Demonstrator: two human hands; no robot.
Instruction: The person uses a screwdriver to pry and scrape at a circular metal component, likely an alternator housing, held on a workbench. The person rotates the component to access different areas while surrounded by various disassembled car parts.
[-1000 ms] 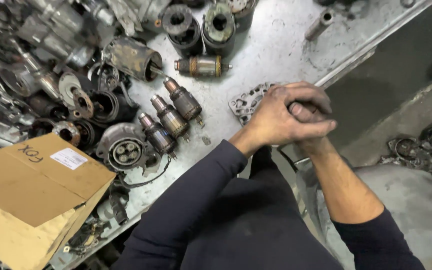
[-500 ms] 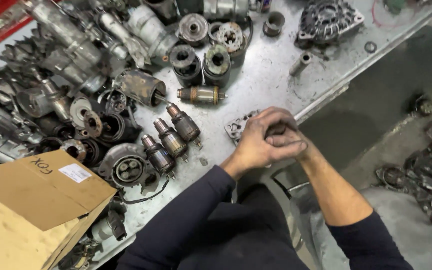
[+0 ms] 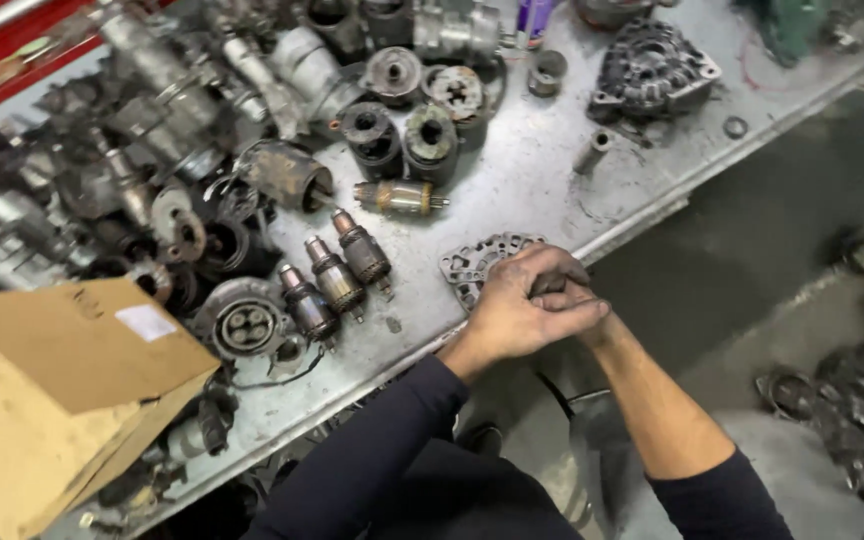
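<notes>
Grey scratched steel workbench [image 3: 552, 170] carries rows of grimy motor parts. At its near edge the left hand [image 3: 512, 315] lies folded over the right hand [image 3: 574, 296], both clasped tight together; whether anything small sits inside the clasp cannot be told, since the fingers hide it. Just beside the knuckles, touching them or nearly so, lies a flat perforated silver metal plate [image 3: 472, 262]. Three copper-tipped armature rotors [image 3: 337, 275] lie side by side near it, and an open brown cardboard box [image 3: 62, 385] sits well apart.
</notes>
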